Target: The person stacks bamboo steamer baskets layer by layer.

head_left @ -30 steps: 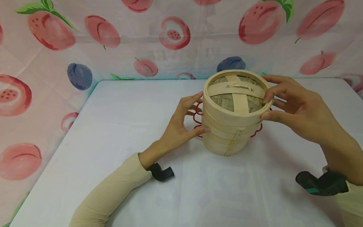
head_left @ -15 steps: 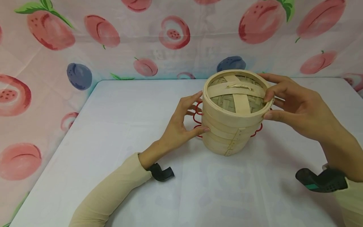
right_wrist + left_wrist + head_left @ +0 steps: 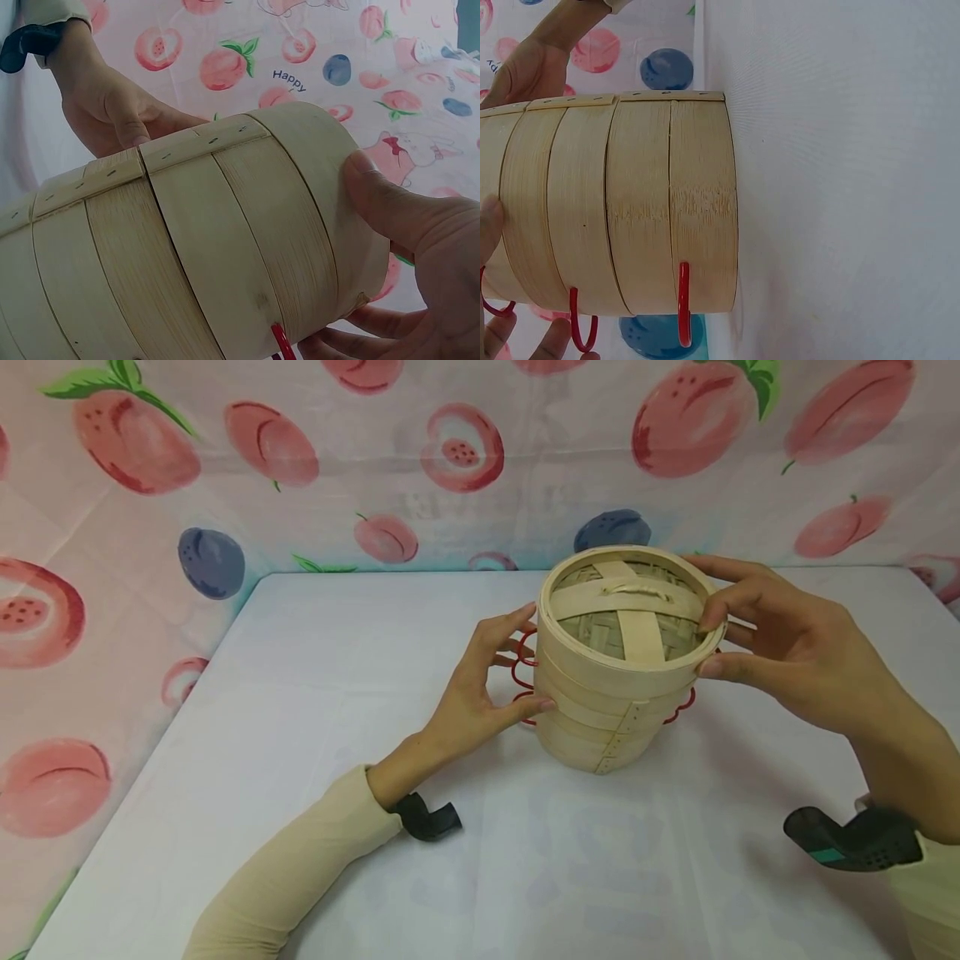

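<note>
A round bamboo steamer [image 3: 592, 727] of stacked tiers stands upright on the white table, with red looped handles [image 3: 684, 300] at its sides. On top sits its woven lid [image 3: 640, 635], level with the rim of the tier below as far as I can see. My left hand [image 3: 483, 685] grips the tiers from the left, thumb in front, fingers partly hidden behind. My right hand [image 3: 806, 647] pinches the lid's edge on the right, thumb outside and a fingertip over the rim. In the right wrist view, the thumb presses the lid's plain band [image 3: 322, 161].
The white tabletop [image 3: 585, 877] reaches to the front of the view. Behind and to the left hangs a peach-print cloth [image 3: 525, 460]. A black strap [image 3: 427, 817] is on the left wrist, and another black strap [image 3: 855, 839] on the right.
The lid has turned and shifted very slightly to the right, with my right thumb moving along with it. My left hand and the tiers stay in place.
</note>
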The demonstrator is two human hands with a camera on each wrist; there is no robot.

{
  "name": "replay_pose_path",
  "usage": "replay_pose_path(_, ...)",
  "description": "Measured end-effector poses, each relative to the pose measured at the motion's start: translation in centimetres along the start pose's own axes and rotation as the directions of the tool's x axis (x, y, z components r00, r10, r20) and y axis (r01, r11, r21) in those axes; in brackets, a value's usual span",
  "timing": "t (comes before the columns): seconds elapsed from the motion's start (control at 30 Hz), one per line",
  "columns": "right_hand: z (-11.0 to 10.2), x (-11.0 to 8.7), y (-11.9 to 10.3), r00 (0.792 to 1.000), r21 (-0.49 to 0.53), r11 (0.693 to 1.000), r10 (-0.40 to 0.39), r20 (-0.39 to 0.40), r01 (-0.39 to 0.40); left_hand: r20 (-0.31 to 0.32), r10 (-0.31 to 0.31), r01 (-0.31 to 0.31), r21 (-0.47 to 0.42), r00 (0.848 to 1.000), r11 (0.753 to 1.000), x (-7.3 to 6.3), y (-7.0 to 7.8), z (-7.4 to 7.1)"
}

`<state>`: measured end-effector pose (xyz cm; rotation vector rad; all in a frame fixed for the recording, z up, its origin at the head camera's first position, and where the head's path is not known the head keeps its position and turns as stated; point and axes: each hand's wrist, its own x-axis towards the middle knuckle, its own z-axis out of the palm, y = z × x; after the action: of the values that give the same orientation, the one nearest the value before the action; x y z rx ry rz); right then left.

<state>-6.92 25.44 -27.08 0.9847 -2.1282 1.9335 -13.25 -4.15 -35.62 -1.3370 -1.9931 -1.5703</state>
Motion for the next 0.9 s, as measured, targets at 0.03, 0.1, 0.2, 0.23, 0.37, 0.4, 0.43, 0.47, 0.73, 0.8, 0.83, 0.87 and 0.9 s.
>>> replay_pose_path(0.03,0.0,0.0,0.0,1.0,0.0,1.0,0.0,0.001,0.0,0.0,-0.002,0.002,-0.001,1.0,1.0,0.0,0.0,0.0)
replay_pose_path(0.1,0.0,-0.1,0.1,1.0,-0.001,1.0,0.003,0.004,-0.003,0.001,-0.007,0.007,-0.004,1.0,1.0,-0.1,0.1,0.0)
replay_pose_path(0.2,0.1,-0.1,0.1,1.0,-0.013,1.0,0.008,0.006,-0.008,0.003,-0.014,0.014,-0.007,1.0,1.0,-0.1,0.1,0.0)
replay_pose_path(0.23,0.1,-0.2,0.1,1.0,-0.026,1.0,0.009,0.006,-0.008,0.003,-0.015,0.015,-0.008,1.0,1.0,-0.2,0.1,0.0)
replay_pose_path(0.37,0.3,-0.2,-0.1,1.0,-0.072,0.997,0.02,-0.001,-0.02,0.004,-0.023,0.023,-0.01,1.0,1.0,-0.4,0.1,0.0)
replay_pose_path(0.4,0.3,-0.2,-0.2,1.0,-0.081,0.996,0.025,-0.003,-0.026,0.004,-0.026,0.026,-0.012,1.0,1.0,-0.5,0.1,0.0)
replay_pose_path(0.43,0.4,-0.2,-0.2,0.999,-0.093,0.995,0.04,-0.009,-0.041,0.003,-0.027,0.028,-0.015,1.0,1.0,-0.5,0.1,0.0)
replay_pose_path(0.47,0.4,-0.2,-0.3,0.998,-0.107,0.992,0.059,-0.018,-0.06,0.002,-0.029,0.029,-0.019,1.0,0.999,-0.5,0.1,0.0)
replay_pose_path(0.73,0.2,-0.5,0.0,0.999,-0.109,0.993,0.043,-0.002,-0.043,0.001,-0.039,0.039,-0.031,0.999,0.999,-0.7,-0.2,0.3)
replay_pose_path(0.8,0.2,-0.5,0.3,1.0,-0.087,0.996,0.023,0.005,-0.023,0.005,-0.047,0.047,-0.027,0.999,0.999,-0.8,-0.2,0.3)
replay_pose_path(0.83,0.2,-0.5,0.4,1.0,-0.067,0.998,0.013,0.01,-0.012,0.007,-0.056,0.056,-0.027,0.998,0.998,-0.8,-0.2,0.2)
replay_pose_path(0.87,0.2,-0.5,0.5,1.0,-0.057,0.998,0.017,0.012,-0.016,0.011,-0.066,0.066,-0.024,0.998,0.997,-0.9,-0.2,0.2)
replay_pose_path(0.9,0.1,-0.6,0.6,1.0,-0.054,0.998,0.021,0.018,-0.02,0.015,-0.082,0.082,-0.022,0.997,0.996,-0.9,-0.2,0.1)
